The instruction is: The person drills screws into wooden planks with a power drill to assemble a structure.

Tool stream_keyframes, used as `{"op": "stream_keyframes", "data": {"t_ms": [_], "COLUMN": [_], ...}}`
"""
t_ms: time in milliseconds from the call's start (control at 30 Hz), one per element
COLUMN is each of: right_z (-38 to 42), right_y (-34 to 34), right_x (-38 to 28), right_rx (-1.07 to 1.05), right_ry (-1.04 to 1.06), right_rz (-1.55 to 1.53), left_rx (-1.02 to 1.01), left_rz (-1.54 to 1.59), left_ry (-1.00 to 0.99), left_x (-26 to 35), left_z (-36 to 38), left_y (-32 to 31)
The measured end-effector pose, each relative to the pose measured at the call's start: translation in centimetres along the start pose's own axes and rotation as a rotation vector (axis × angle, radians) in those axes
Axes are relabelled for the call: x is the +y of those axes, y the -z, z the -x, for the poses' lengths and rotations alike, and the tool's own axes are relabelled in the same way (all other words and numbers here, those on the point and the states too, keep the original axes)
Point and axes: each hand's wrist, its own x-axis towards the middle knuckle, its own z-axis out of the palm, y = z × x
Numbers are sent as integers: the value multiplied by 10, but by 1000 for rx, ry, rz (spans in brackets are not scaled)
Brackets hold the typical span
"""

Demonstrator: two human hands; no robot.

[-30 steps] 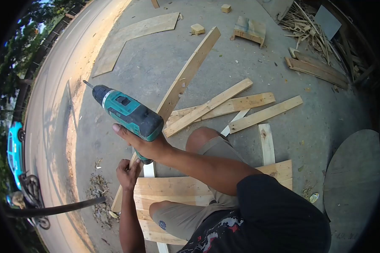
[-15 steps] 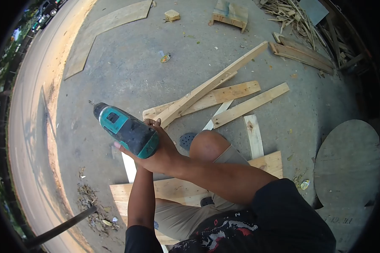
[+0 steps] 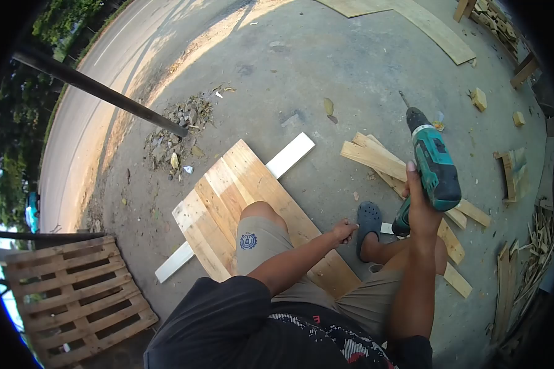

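Note:
My right hand (image 3: 423, 212) is wrapped round the grip of a teal and black cordless drill (image 3: 437, 161), whose bit points up and away. My left hand (image 3: 345, 232) is closed above the edge of a panel of joined boards (image 3: 228, 190), near my dark clog (image 3: 369, 219); whatever its fingers pinch is too small to make out. The panel lies on the ground under my legs. A pale crosspiece (image 3: 291, 155) sticks out past its far edge, and another pale end (image 3: 175, 262) shows at its near left.
Loose planks (image 3: 378, 161) lie right of the panel, partly under my right arm. A slatted pallet (image 3: 80, 295) is at the lower left, and a dark pole (image 3: 104, 92) crosses the upper left. Wood scraps (image 3: 535, 258) and a small wooden stand (image 3: 512, 175) are at the right.
The view has swung left, bringing the panel and pallet into sight. My hands were together at the drill; now they are apart, with the drill in my right hand, its bit pointing farther forward.

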Motion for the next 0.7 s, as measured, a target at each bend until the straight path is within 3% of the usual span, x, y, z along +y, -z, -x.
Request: {"op": "stream_keyframes", "data": {"t_ms": [133, 467, 567, 700], "right_z": [-9, -3, -9, -14], "right_y": [-9, -22, -27, -36], "right_x": [24, 14, 17, 26], "right_rx": [-4, -213, -250, -298], "right_ry": [155, -38, -73, -55], "right_rz": [145, 48, 27, 39], "left_rx": [-20, 35, 11, -1], "left_rz": [27, 56, -8, -257], "left_ry": [-86, -63, -9, -86], "left_x": [13, -25, -37, -43], "left_z": [-2, 11, 19, 13], "left_y": [-2, 12, 17, 31]}}
